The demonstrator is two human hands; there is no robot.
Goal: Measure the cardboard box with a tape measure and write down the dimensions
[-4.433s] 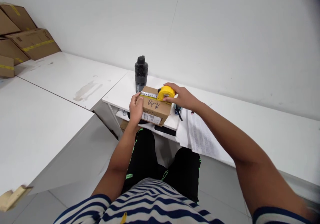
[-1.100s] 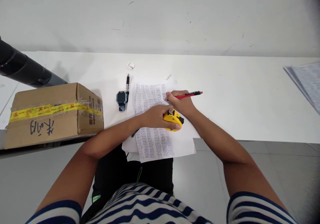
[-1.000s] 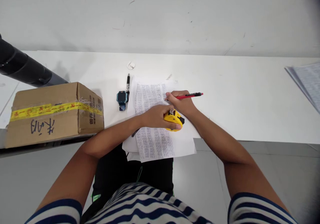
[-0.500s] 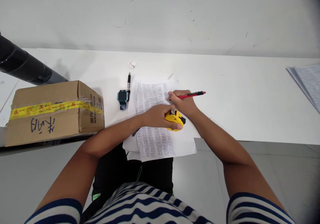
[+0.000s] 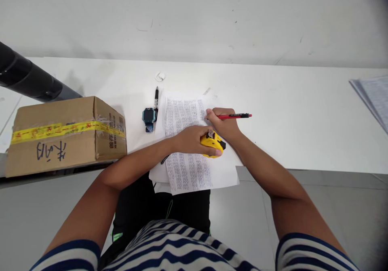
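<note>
Pen (image 5: 235, 116) pinched narrowly between the fingers of the right hand (image 5: 226, 126), tip close to the right side of the text-covered sheet (image 5: 182, 113), toward its far end. Tape measure (image 5: 212, 143) over the same sheet, gripped by the curled fingers of the left hand (image 5: 188, 140). Best to steady the sheet lightly with the left hand, keep the yellow case off the pen tip, and make short, gentle strokes. Cardboard box (image 5: 72, 152) at the left; watch (image 5: 148, 114) between box and sheet.
</note>
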